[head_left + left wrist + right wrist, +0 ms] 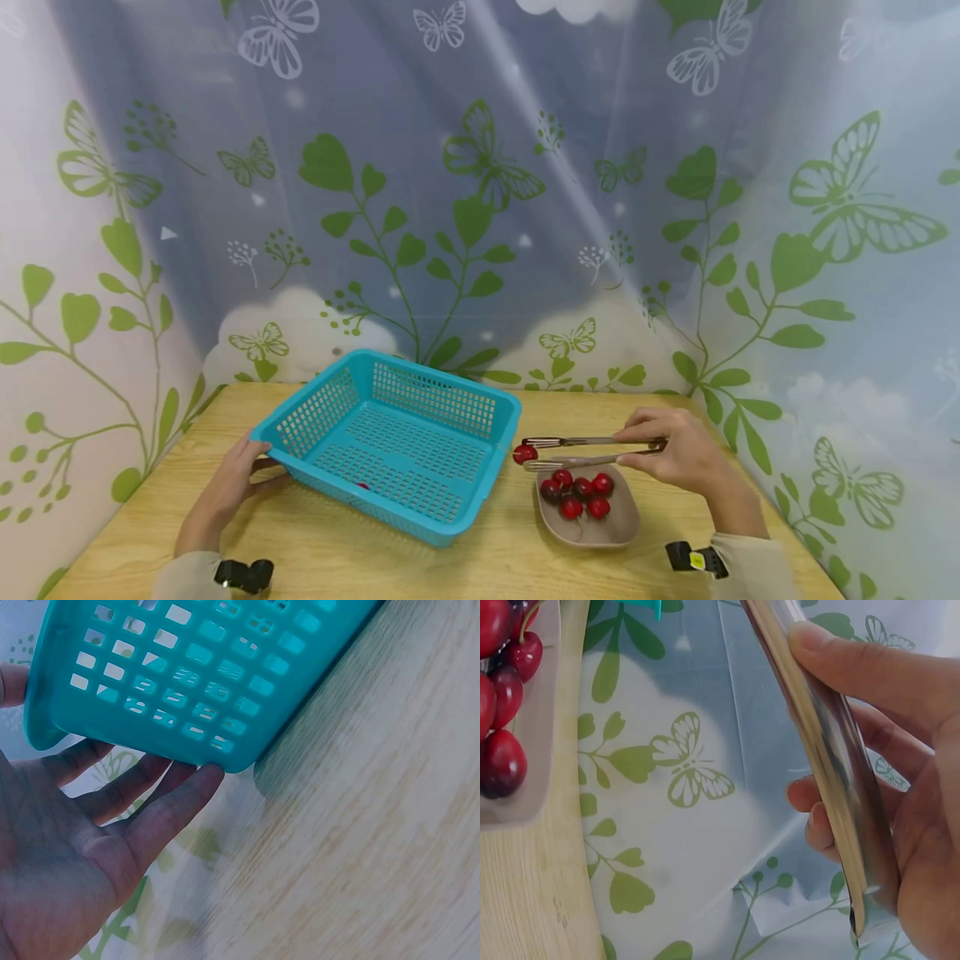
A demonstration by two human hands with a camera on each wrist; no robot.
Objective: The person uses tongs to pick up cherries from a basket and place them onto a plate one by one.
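Observation:
My right hand [678, 446] grips a pair of metal tongs [577, 461], thumb on one arm and fingers on the other. At the tongs' tips is a red cherry [525, 454], between the blue basket and a beige bowl [577, 540]. Several dark red cherries [572, 507], some with stems, lie in the bowl. On the left, my left hand [228, 487] holds the blue plastic basket [337, 492] by its near-left corner, thumb at the rim and fingers under it. A bit of red [362, 485] shows inside the basket, mostly hidden by the near wall.
Both vessels stand on a light wooden table [300, 554]. Behind it hangs a curtain [570, 275] printed with butterflies and green leaves, which also closes in the sides. Each wrist wears a black strap; the right one [697, 560] has a yellow mark.

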